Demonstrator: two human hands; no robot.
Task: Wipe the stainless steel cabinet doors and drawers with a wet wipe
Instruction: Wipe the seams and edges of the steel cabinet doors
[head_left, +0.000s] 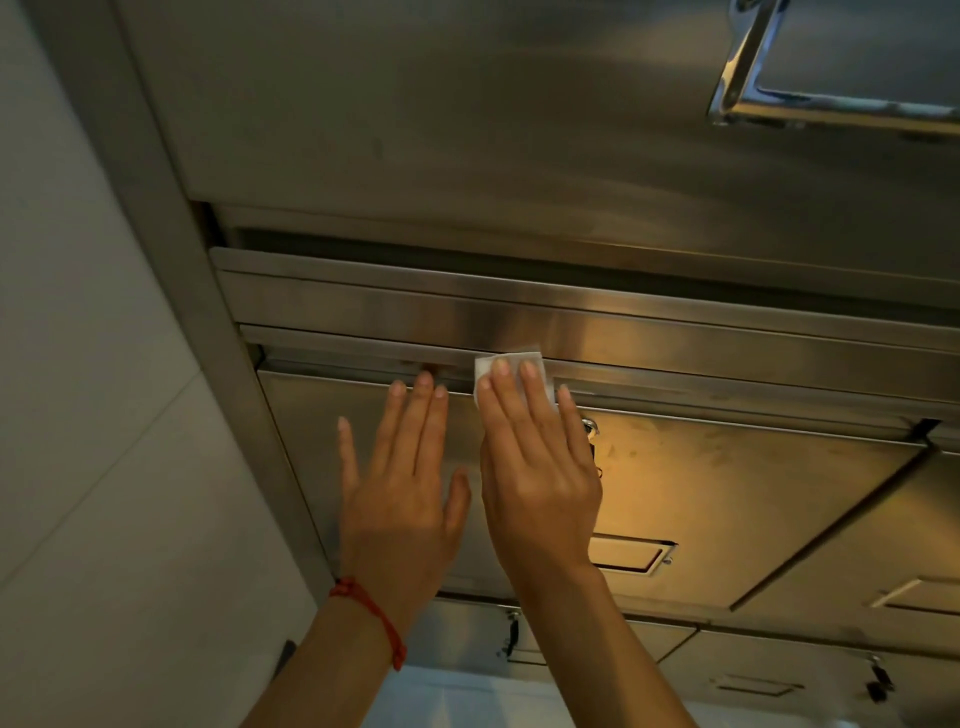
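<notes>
A: Head view. Two hands flat on brushed steel. Right hand (540, 467), fingers straight, pressing one white folded wet wipe (511, 371) against the top edge of the cabinet door (727, 493).

B: Left hand (400, 488) spread open, holding nothing, just left. Red cord bracelet (371, 616) on that wrist. Rectangular recessed handle (631, 556) lower right.

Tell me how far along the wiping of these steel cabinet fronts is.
Nothing shows plainly as finished; the steel gives no clear wiped trail. In hand: the right hand presses the wet wipe flat against the top edge of the cabinet door, while the left hand rests flat beside it. That door's face looks smudged, and the lower drawers remain.
</notes>
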